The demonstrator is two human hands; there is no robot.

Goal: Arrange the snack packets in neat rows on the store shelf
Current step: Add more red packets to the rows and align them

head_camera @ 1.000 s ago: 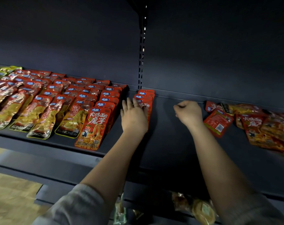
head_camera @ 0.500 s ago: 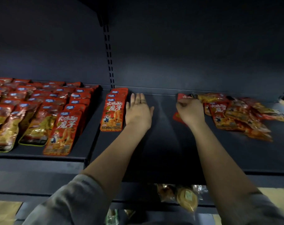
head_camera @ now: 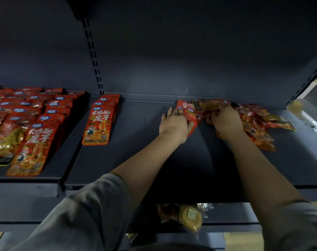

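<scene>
Currently, both hands reach onto the dark shelf (head_camera: 136, 160) at the loose pile of snack packets (head_camera: 253, 124) near its back right. The left hand (head_camera: 174, 122) lies palm down with fingers extended, and its thumb side touches a red packet (head_camera: 189, 113) at the left edge of the pile; whether the thumb is curled under that packet cannot be told from this view. The right hand (head_camera: 224, 118) sits just beside it, fingers curled into the pile and gripping packets there. The two hands are close together but not touching. To the left, on the same shelf, a single neat row of red packets (head_camera: 99, 120) runs from front to back, overlapped like shingles. Further left, past the shelf divider, several more arranged rows (head_camera: 38, 127) of red and gold packets lie side by side. Below the shelf front, wrapped baked goods (head_camera: 188, 216) rest on a lower level.
</scene>
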